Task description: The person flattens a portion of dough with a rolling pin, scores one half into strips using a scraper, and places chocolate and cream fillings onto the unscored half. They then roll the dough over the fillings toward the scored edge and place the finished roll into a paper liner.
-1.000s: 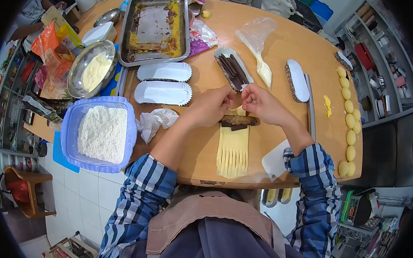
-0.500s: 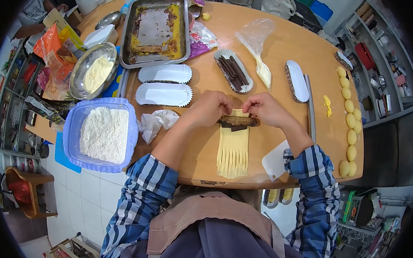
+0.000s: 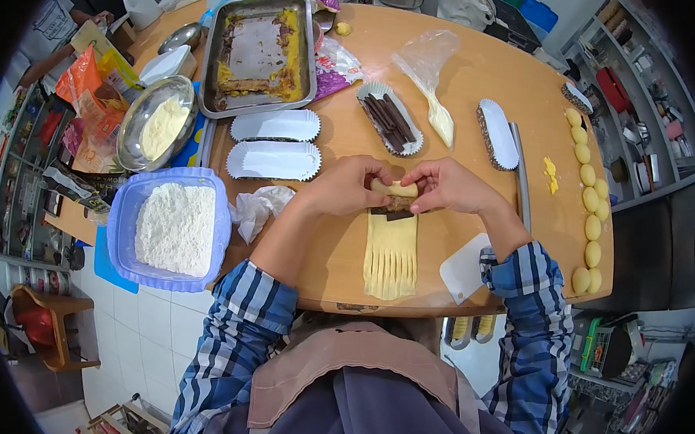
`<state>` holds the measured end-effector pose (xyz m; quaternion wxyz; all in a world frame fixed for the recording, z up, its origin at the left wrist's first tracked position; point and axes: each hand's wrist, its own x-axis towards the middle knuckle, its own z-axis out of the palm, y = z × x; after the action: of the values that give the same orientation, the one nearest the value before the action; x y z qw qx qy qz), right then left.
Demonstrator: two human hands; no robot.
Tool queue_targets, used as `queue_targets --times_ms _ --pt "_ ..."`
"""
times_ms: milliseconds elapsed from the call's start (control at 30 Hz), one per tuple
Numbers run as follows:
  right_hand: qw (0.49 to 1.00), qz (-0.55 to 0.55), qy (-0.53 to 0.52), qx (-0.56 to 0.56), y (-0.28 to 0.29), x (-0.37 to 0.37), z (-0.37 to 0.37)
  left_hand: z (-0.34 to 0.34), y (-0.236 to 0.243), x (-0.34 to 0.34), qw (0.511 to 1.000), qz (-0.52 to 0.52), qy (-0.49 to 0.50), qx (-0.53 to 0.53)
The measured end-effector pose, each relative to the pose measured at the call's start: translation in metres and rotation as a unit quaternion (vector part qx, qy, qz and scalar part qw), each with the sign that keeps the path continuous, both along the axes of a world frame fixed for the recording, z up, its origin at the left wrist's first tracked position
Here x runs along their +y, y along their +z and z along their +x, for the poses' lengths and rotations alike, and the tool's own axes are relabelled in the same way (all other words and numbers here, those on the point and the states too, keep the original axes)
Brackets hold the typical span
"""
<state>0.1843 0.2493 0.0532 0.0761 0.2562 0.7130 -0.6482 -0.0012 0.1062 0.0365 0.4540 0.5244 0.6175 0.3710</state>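
A flat strip of pale dough (image 3: pixel 391 247) lies on the wooden table, its near end cut into thin fringes. Across its far part sit a brown filling piece (image 3: pixel 400 203) and dark chocolate sticks (image 3: pixel 399 215). My left hand (image 3: pixel 355 184) and my right hand (image 3: pixel 446 187) pinch the dough's far end from both sides. That end is folded over the filling's far side. Beyond my hands a fluted paper case (image 3: pixel 367 91) holds several dark chocolate sticks. A filled piping bag (image 3: pixel 440 120) lies to its right.
On the left are a blue tub of flour (image 3: pixel 225 234), a metal bowl (image 3: pixel 131 147), paper cases (image 3: pixel 274 160), crumpled paper (image 3: pixel 257 211) and a smeared baking tray (image 3: pixel 211 68). To the right are a white scraper (image 3: pixel 464 270), a metal rod (image 3: pixel 522 179) and a row of dough balls (image 3: pixel 591 201). Someone stands far left (image 3: pixel 47 24).
The dough's far end has come toward me, over the filling. My fingers have moved from its far edge onto the fold and the filling's ends.
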Motion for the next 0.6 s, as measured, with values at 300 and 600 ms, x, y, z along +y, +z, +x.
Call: queue_targets --times_ms 300,600 --pt "0.997 0.043 -0.012 0.056 -0.015 -0.009 0.008 0.004 -0.005 -0.006 0.998 0.044 0.001 0.038" --pt "0.924 0.326 0.011 0.198 -0.018 -0.03 0.021 0.022 -0.001 -0.023 0.957 0.205 -0.013 0.205"
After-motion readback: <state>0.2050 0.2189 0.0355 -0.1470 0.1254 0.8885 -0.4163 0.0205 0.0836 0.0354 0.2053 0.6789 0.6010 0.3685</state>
